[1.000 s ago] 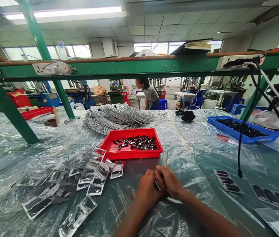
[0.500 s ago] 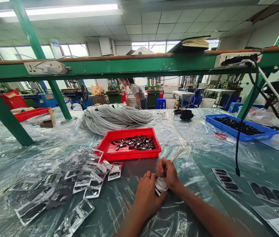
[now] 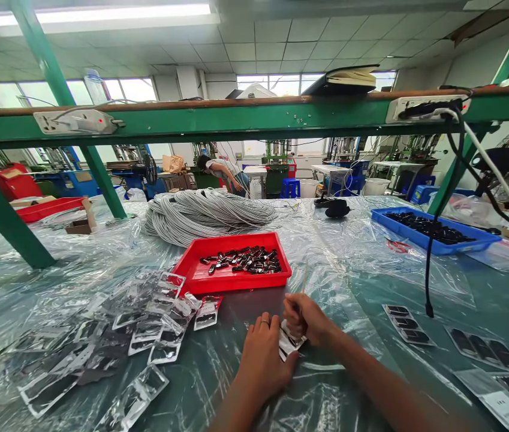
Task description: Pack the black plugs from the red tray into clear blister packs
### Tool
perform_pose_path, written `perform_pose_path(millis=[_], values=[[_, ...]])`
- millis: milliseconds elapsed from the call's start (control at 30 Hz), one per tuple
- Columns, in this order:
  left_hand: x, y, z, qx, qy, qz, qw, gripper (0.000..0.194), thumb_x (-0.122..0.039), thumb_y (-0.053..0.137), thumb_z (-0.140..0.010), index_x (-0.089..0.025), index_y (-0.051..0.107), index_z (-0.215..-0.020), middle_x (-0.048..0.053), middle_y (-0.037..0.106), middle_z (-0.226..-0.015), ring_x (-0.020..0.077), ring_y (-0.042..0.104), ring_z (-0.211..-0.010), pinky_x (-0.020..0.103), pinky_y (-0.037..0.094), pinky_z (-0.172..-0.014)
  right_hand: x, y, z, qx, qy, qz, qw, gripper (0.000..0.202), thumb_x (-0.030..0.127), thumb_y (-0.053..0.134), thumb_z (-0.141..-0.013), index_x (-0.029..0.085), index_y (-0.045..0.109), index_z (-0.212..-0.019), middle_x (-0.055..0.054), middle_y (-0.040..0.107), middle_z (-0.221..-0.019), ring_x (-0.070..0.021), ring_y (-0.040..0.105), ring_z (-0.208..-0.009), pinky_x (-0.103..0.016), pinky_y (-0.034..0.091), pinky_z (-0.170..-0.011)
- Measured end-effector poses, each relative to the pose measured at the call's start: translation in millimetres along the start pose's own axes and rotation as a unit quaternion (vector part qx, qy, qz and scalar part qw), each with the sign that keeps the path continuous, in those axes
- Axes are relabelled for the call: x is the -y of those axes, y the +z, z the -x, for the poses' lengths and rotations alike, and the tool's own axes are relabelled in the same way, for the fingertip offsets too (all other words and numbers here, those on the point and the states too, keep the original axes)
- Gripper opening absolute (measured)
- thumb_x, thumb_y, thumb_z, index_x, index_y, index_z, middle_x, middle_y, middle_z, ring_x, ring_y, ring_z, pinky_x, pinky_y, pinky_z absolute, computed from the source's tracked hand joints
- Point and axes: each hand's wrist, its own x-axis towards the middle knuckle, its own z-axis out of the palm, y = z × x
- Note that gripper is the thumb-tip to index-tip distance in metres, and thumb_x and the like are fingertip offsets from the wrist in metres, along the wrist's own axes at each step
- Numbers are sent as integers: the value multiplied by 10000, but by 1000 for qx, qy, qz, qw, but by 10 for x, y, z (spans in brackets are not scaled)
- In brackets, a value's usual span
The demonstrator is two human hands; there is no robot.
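My right hand (image 3: 303, 317) is closed around a thin pale stick (image 3: 305, 277), which points up and away from the fist. Under and beside that fist lies a small white-and-black piece (image 3: 286, 346), partly covered by my hands. My left hand (image 3: 265, 354), with a ring on one finger, rests on the table and holds this piece at its left edge, between thumb and fingers. Just beyond is a red tray (image 3: 191, 281) with many small dark shiny parts (image 3: 254, 260). To the left lies a heap of clear-and-black plastic packets (image 3: 146, 318).
A coil of grey cable (image 3: 204, 216) lies behind the red tray. At right are a blue tray (image 3: 474, 246) of black parts, a hanging black cable (image 3: 429, 282) and strips with black pieces (image 3: 407, 325). A green shelf beam (image 3: 236, 123) crosses above; a person (image 3: 222, 171) bends beyond.
My right fist has turned so the stick stands more upright. My left hand stays on the piece. The person in the background has moved left and bent lower. The view has shifted slightly.
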Motion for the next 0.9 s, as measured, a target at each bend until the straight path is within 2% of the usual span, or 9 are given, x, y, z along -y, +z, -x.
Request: perform_pose_path(millis=[100,233,267,367,467,733,833,900], values=[[32,-66,43,4,-10,-34,999,611,-432,557,-763,-89,539,-1269,254,489,-1351,429,414,-1271,569,320,-1030,-20,-23,-61,-52,-76,-46,995,474,542,545,-723,219,306,-472,106,162,-408,-56,108,-355,-221,116,-376],[21,-50,38,-23,8,-26,999,786,-591,600,-741,-99,487,-1344,249,471,-1371,431,393,-1280,578,288,-1053,-100,-3,-126,-81,-128,-73,986,480,523,556,-747,212,320,-467,94,197,-409,-59,133,-360,-245,125,-394],[9,-32,24,-25,18,-16,999,773,-596,603,-744,-115,493,-1338,232,483,-1362,414,405,-1272,563,294,-1055,-121,7,-138,-86,-137,-75,984,479,513,555,-758,209,327,-466,91,208,-411,-59,140,-363,-249,125,-398],[-23,24,-27,-25,26,6,999,553,-506,569,-803,-147,573,-1224,189,534,-1296,365,462,-1211,505,346,-1019,-169,30,-162,-93,-154,-75,981,468,488,552,-777,206,348,-464,88,227,-415,-60,154,-366,-257,119,-405],[-26,56,-58,-30,26,9,999,458,-446,533,-833,-136,593,-1165,184,548,-1254,352,485,-1169,479,377,-980,-195,42,-173,-85,-160,-64,981,458,473,542,-781,207,364,-453,82,236,-413,-63,169,-364,-262,118,-407],[35,57,-69,-34,59,-19,997,414,-449,542,-831,-149,593,-1111,159,556,-1205,337,493,-1147,451,392,-974,-198,106,-185,-79,-170,7,982,470,496,496,-783,216,359,-432,65,258,-406,-74,216,-382,-259,147,-422],[37,71,-72,-41,60,-29,997,388,-449,534,-838,-153,593,-1080,156,571,-1170,334,504,-1129,452,397,-961,-181,99,-170,-79,-142,42,986,449,449,472,-812,213,382,-440,59,284,-399,-78,242,-380,-247,165,-417],[32,84,-72,-50,52,-33,997,379,-448,520,-846,-151,592,-1070,158,577,-1157,336,512,-1116,454,404,-942,-161,82,-138,-60,-94,64,992,416,393,464,-818,216,404,-447,64,280,-377,-78,224,-354,-240,151,-392]])
